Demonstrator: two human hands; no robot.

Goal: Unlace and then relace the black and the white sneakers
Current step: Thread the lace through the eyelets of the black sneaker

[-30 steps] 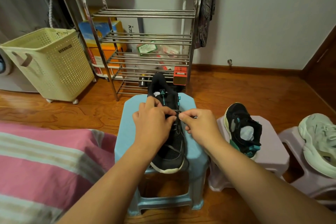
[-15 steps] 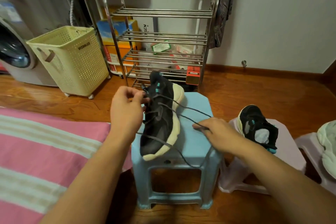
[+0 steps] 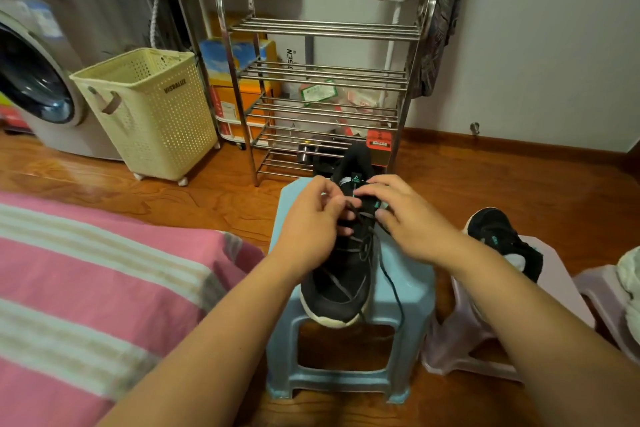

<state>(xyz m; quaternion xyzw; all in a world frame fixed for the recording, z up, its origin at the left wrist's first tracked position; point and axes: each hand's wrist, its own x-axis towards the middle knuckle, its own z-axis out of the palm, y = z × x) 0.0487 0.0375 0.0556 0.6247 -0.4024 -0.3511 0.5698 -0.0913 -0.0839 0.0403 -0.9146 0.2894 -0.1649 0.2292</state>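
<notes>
From the head camera, three sneakers show: two black and part of one white. The nearer black sneaker (image 3: pixel 341 274) lies at centre frame on a blue stool (image 3: pixel 412 291), toe with its cream sole toward the viewer, teal logo on the tongue, its dark lace (image 3: pixel 389 274) loose and trailing over the stool's right side. The second black sneaker (image 3: pixel 502 239) rests on a pale pink stool (image 3: pixel 561 288) at right; the white sneaker (image 3: pixel 630 274) sits cut off at the right edge on another pink stool — three stools in all. Two hands work at the tongue: the left hand (image 3: pixel 311 222) has its grip pinching the lace, the right hand (image 3: pixel 412 222) has fingers curled over the eyelets, but whether that grip pinches lace I cannot tell. One cream laundry basket (image 3: pixel 152 114) stands at upper left beside one steel shoe rack (image 3: pixel 322 80).
</notes>
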